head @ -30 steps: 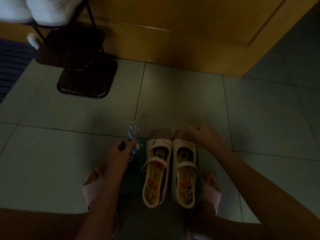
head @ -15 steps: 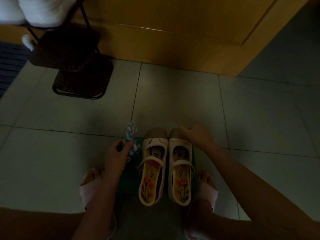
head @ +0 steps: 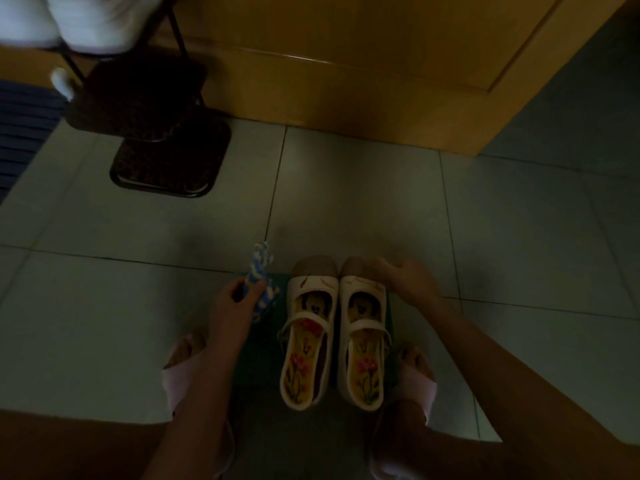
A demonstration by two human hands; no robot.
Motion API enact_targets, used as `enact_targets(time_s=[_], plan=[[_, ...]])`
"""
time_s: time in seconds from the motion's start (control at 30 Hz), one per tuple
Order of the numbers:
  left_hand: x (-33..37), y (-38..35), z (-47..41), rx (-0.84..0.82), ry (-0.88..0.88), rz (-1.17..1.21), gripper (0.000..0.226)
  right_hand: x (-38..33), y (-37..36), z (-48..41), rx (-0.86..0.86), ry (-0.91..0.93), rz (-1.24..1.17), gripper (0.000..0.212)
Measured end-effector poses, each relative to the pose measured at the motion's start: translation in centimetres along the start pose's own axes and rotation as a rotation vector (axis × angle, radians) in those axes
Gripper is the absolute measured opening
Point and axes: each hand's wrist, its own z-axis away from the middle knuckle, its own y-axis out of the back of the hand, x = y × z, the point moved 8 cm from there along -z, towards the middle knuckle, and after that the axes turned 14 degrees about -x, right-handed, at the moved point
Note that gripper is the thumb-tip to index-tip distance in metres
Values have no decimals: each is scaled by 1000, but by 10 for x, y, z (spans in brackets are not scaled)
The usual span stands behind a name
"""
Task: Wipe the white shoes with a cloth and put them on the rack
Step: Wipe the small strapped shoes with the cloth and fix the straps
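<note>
Two white strap shoes with flowered yellow insoles stand side by side on a green mat on the floor: the left shoe and the right shoe. My left hand grips a blue-and-white cloth just left of the left shoe. My right hand rests on the toe end of the right shoe with its fingers curled over it. The dark shoe rack stands at the upper left.
White shoes sit on the rack's top tier. A wooden door runs behind the tiled floor. A dark striped mat lies at the far left. My feet in pink slippers flank the shoes.
The view has shifted slightly. My right hand has slid a little along the right shoe's toe; my left hand still holds the cloth in the same spot.
</note>
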Motion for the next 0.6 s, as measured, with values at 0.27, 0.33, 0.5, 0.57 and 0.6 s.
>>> enact_targets(time_s=[0.27,0.33,0.5,0.57,0.6], plan=[[4,6,2,30,-37,65,13,-50,-14,24,-59,258,-250,45],[6,17,4,89,-67,63,14,-91,-36,27,-260,420,-396,28],[18,53,12,237,-146,107,14,-152,-95,28,-304,635,-289,23],[24,67,18,292,-167,111,13,-161,-117,27,-309,644,-270,23],[25,72,20,316,-175,122,12,-164,-125,27,-301,638,-274,24]])
